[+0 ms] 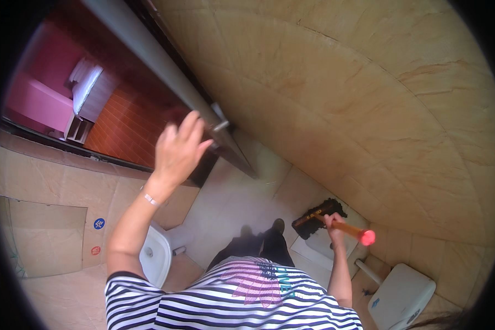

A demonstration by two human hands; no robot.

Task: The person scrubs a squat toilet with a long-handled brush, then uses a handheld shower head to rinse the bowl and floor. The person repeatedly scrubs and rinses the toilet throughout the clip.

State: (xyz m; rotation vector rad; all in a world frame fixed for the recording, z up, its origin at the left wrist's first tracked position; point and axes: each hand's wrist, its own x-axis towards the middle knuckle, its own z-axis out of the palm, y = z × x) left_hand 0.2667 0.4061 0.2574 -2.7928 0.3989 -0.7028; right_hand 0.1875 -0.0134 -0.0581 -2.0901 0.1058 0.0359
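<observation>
My left hand is raised in front of the door, its fingers apart and slightly blurred. It is close to the metal door handle; I cannot tell whether it touches the door's edge. A pale band circles my left wrist. On the right, my right hand is wrapped around the orange pole of a flat mop, and the pole's pinkish-red end cap points up toward me. Below that hand is the dark, shaggy mop head, over the white squat toilet area.
A white washbasin is on the left, below a wall mirror. The white squat toilet is at floor level, with a white cistern on the right. Through the doorway a bed stands on an orange-brown floor.
</observation>
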